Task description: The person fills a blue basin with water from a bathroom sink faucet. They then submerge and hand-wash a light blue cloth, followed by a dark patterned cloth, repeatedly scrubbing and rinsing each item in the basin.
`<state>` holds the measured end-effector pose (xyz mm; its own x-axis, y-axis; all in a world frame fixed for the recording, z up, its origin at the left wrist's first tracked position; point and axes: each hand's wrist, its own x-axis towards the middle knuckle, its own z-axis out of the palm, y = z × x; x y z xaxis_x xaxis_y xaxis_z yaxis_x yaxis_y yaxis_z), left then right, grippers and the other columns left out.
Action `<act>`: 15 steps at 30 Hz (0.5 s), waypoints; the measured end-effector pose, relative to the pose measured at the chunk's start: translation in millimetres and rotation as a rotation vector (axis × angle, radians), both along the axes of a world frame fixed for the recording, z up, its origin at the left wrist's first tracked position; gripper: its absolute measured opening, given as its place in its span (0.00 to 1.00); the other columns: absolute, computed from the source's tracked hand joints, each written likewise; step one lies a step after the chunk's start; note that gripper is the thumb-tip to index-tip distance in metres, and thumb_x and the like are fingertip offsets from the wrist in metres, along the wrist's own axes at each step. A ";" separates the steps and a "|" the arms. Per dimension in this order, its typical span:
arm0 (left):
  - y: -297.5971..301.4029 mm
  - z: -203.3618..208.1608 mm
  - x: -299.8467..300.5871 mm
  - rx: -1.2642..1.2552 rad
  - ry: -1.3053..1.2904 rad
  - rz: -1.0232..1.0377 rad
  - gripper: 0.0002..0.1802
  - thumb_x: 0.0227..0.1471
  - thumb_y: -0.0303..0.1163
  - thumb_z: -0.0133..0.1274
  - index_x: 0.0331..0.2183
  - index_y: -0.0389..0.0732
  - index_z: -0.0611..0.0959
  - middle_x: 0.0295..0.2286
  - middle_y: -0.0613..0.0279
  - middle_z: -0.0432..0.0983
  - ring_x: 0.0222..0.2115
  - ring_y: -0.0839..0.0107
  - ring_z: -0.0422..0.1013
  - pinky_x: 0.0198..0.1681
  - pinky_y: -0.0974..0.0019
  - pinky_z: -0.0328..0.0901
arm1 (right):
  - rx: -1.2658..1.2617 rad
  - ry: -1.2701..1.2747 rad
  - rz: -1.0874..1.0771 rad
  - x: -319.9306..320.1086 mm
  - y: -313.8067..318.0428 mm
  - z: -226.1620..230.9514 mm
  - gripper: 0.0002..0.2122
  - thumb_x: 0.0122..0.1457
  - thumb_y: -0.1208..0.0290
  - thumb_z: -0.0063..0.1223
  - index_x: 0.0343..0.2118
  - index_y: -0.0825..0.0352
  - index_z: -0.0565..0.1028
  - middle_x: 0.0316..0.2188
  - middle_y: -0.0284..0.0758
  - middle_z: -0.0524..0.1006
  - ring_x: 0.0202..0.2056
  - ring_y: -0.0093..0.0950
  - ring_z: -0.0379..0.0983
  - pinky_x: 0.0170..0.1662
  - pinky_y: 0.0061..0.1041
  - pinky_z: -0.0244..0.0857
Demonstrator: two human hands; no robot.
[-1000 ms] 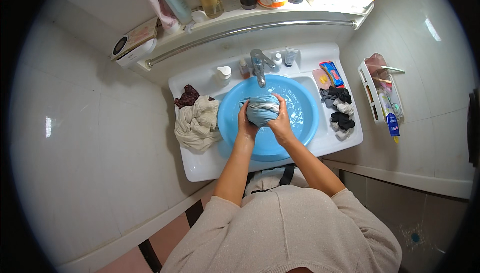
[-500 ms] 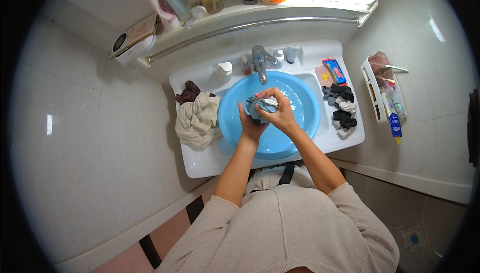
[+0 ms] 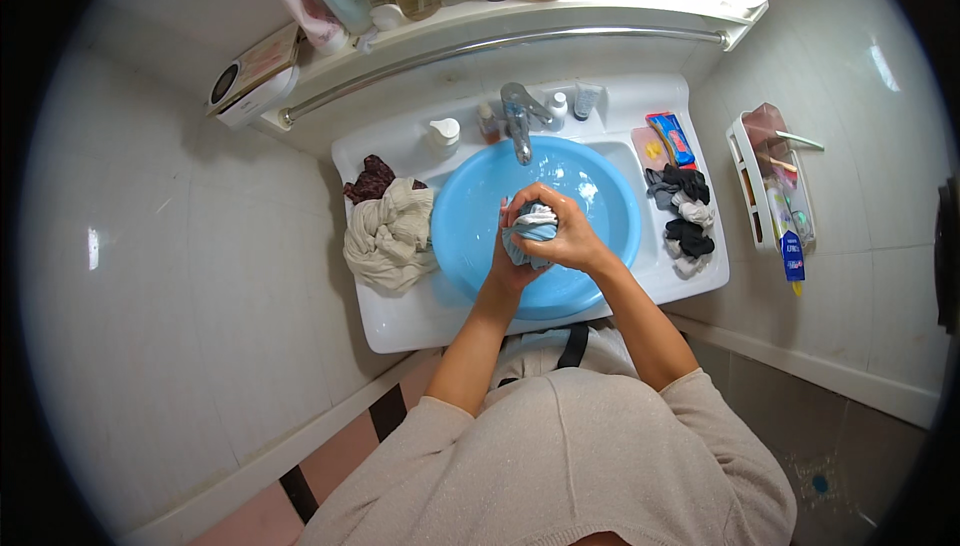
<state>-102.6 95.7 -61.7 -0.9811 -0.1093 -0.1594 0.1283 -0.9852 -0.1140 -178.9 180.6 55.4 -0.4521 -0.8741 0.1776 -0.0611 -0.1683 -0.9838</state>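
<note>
Above a blue plastic basin [image 3: 455, 271] I hold a bunched blue-and-white cloth [image 3: 535, 223] between both hands. My left hand [image 3: 508, 264] is wrapped round its left and lower side. Curled over its top and right side is my right hand [image 3: 573, 238]. Both hands are closed on the cloth, which hides some of the fingers. Water [image 3: 565, 168] glints in the basin, which sits in a white sink [image 3: 390, 331] beneath a chrome faucet [image 3: 520, 121].
Left of the basin lie a cream knit garment [image 3: 392, 236] and a dark red cloth [image 3: 371, 180]. Small dark and light cloths [image 3: 688, 216] and a blue-red packet [image 3: 672, 141] rest at right. A white pump bottle [image 3: 444, 136] stands behind. A metal rail [image 3: 500, 43] runs below the crowded shelf.
The cloth has been turned and squeezed into a more upright, tighter bundle, slightly lower over the basin. My right hand has shifted a little to the right around it.
</note>
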 end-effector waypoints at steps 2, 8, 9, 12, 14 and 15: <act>-10.2 -1.3 -0.7 -0.101 -0.057 0.004 0.19 0.53 0.46 0.41 0.42 0.44 0.71 0.39 0.62 0.71 0.42 0.65 0.68 0.41 0.61 0.68 | -0.041 -0.030 0.001 -1.2 2.1 -0.4 0.12 0.40 0.80 0.57 0.31 0.66 0.70 0.29 0.33 0.72 0.36 0.25 0.71 0.44 0.28 0.63; -29.3 47.7 -22.3 -0.378 -0.615 0.240 0.17 0.45 0.34 0.50 0.40 0.40 0.74 0.37 0.60 0.71 0.38 0.64 0.69 0.43 0.62 0.66 | -0.350 -0.754 -0.272 -19.5 2.5 -30.1 0.09 0.47 0.80 0.54 0.32 0.64 0.68 0.30 0.32 0.72 0.37 0.27 0.70 0.46 0.29 0.63; -31.9 47.0 -24.7 -0.445 -0.640 0.348 0.17 0.43 0.29 0.51 0.40 0.40 0.74 0.37 0.61 0.71 0.37 0.66 0.69 0.43 0.64 0.65 | -0.328 -0.933 -0.337 -19.9 1.2 -34.9 0.09 0.48 0.79 0.53 0.31 0.64 0.67 0.29 0.32 0.71 0.37 0.26 0.70 0.46 0.29 0.63; -16.6 74.3 -34.1 -0.839 -0.635 0.567 0.22 0.38 0.17 0.51 0.40 0.37 0.74 0.36 0.63 0.70 0.36 0.71 0.67 0.41 0.68 0.64 | -0.276 -1.257 -0.436 -35.2 -0.9 -81.8 0.05 0.50 0.74 0.54 0.29 0.62 0.69 0.28 0.30 0.72 0.34 0.25 0.71 0.42 0.31 0.66; -13.5 77.0 -30.7 -1.204 -0.575 0.603 0.21 0.38 0.17 0.51 0.39 0.36 0.75 0.35 0.64 0.70 0.35 0.73 0.67 0.40 0.69 0.64 | -0.120 -1.424 -0.419 -39.1 -9.5 -83.0 0.05 0.50 0.73 0.55 0.28 0.61 0.70 0.27 0.30 0.73 0.33 0.25 0.71 0.41 0.32 0.67; -13.2 80.3 -28.3 -1.355 -0.607 0.553 0.19 0.35 0.16 0.51 0.36 0.36 0.76 0.33 0.62 0.72 0.34 0.69 0.69 0.39 0.67 0.65 | -0.065 -1.487 -0.399 -42.4 -15.0 -83.4 0.05 0.50 0.72 0.55 0.27 0.64 0.71 0.27 0.33 0.74 0.31 0.27 0.72 0.39 0.32 0.69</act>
